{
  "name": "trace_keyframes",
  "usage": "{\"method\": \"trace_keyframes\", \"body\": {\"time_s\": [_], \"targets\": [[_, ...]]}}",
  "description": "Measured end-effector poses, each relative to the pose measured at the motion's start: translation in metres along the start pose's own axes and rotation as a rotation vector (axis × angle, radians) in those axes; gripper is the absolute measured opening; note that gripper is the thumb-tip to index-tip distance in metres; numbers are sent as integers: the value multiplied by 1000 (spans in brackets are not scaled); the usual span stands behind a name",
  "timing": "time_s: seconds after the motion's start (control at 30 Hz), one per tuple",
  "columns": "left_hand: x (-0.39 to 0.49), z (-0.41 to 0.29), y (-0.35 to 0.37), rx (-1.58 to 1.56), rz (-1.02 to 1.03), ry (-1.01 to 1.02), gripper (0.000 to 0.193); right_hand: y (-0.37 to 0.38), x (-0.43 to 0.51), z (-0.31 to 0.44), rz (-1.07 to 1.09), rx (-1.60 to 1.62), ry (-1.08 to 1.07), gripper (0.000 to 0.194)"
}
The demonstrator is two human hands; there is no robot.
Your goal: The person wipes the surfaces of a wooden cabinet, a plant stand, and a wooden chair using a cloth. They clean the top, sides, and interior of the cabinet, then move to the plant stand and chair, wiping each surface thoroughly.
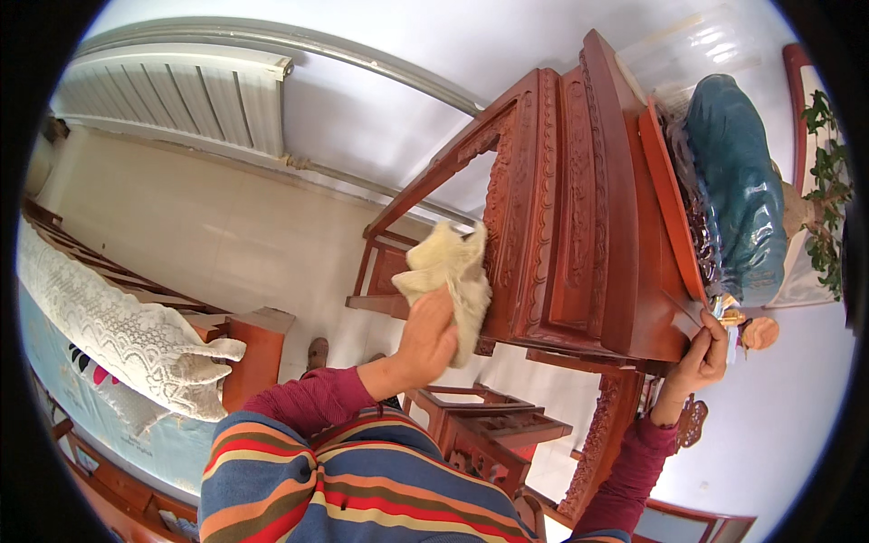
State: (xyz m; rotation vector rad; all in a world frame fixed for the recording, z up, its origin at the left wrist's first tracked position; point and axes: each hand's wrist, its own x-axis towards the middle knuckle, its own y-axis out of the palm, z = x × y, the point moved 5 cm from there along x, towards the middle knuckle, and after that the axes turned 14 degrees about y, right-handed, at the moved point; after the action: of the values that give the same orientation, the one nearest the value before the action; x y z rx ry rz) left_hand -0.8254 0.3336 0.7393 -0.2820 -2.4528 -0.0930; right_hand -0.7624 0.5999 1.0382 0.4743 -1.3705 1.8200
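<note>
My left hand (428,339) grips a crumpled cream cloth (445,261), which lies against the carved apron of a reddish-brown wooden table (576,258). At the tabletop's near corner is my right hand (696,360), fingers bent around the edge; whether anything thin is pinched there I cannot tell. Just beyond those fingers sits a small gold-coloured object (733,317), partly hidden. A large glossy blue-green figure (736,183) rests on the tabletop, beside an orange-red board (669,197).
A white radiator (170,98) and pipes line the wall. To the left, a lace cover (129,332) drapes over wooden furniture with a pale blue cushion (142,444). Below the table stands a carved wooden stool (485,424). Green leaves (825,197) hang at far right.
</note>
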Motion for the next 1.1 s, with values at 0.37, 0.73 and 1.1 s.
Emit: {"method": "trace_keyframes", "body": {"time_s": [0.37, 0.73, 1.1], "targets": [[-128, 204, 25, -394, -342, -979, 48, 0, 0, 3, -63, -2, -2, 22], [17, -32, 1, -288, -119, -22, 45, 1, 0, 17, -78, 8, -107, 20], [195, -52, 8, 0, 100, 339, 26, 2, 3, 23, -66, 103, -123, 20]]}}
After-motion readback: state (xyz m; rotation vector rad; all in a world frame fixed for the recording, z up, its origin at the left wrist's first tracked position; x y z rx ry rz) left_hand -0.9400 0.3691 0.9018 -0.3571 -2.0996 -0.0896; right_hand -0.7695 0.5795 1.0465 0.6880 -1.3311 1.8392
